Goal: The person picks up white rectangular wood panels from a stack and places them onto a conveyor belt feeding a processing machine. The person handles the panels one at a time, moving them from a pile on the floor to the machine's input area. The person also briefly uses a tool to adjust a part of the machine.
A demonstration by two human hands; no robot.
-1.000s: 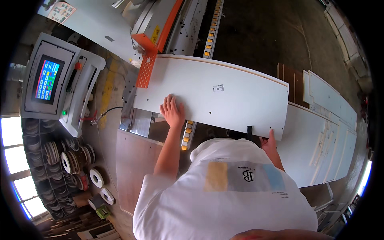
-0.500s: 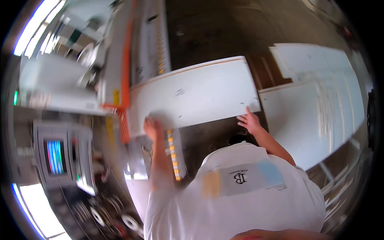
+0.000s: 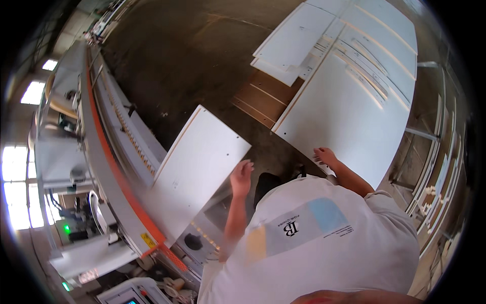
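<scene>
A white rectangular panel lies slanted, its left side against the orange-edged machine. Small dark holes mark its face, and a brown strip runs along its far long edge. Beside the panel's near edge, close to its right corner, is my left hand, fingers loosely bent and apart; whether it touches the edge I cannot tell. My right hand is at the near left edge of a large white board, its fingers spread with nothing in them.
Narrow white strips lie on the large board. Brown boards and smaller white panels sit beyond it. A roller rail follows the machine. A control screen stands lower left; a metal rack is at the right.
My view has turned right toward the large board. My right hand has left the panel's right end for that board. My left hand has come off the panel's face to beside its near edge.
</scene>
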